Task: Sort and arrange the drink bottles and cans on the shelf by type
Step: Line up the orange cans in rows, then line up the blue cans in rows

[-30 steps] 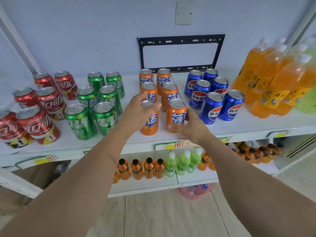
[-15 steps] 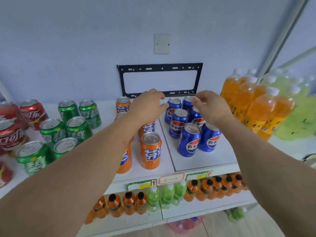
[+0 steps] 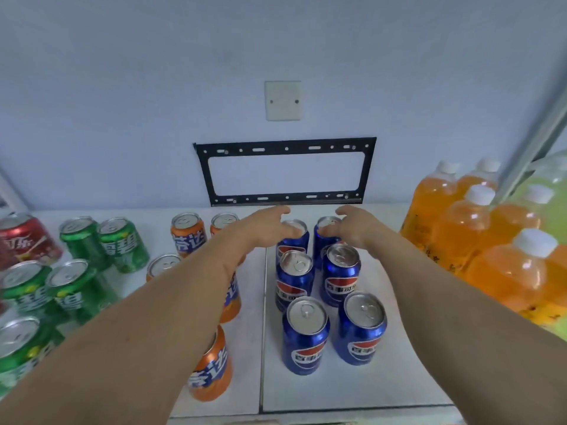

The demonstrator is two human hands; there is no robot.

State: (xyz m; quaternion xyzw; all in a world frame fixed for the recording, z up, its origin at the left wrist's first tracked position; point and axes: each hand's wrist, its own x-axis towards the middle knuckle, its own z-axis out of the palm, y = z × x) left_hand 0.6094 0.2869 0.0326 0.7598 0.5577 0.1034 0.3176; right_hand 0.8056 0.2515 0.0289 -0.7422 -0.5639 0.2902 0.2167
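Both hands have gone from the orange cans to the back of the blue group since a second ago, and the view has swung closer and to the right. Six blue Pepsi cans (image 3: 305, 338) stand upright on the white shelf (image 3: 352, 391) in two columns of three, each with a silver top, a pull tab and a red, white and blue badge with white Chinese lettering. The left hand (image 3: 266, 230) is at the rear left blue can (image 3: 294, 237), its curled fingers over the can's top and its thumb against the rim; whether the grip has closed on the can I cannot tell. The right hand (image 3: 352, 228) reaches over the rear right blue can (image 3: 325, 237), fingers bent, thumb near the rim; whether its grip has closed I cannot tell either.

Left of a seam in the shelf stand orange Fanta cans (image 3: 187, 234), partly hidden by the left forearm, with the nearest orange can (image 3: 211, 374) by the front edge. Further left are green Sprite cans (image 3: 122, 245) and a red Coca-Cola can (image 3: 26, 240). On the right stand large orange drink bottles (image 3: 503, 271) with white caps, and pale green bottles (image 3: 552, 207) behind them. On the wall behind hang a black metal bracket (image 3: 285, 171) and a white blank plate (image 3: 283, 100).
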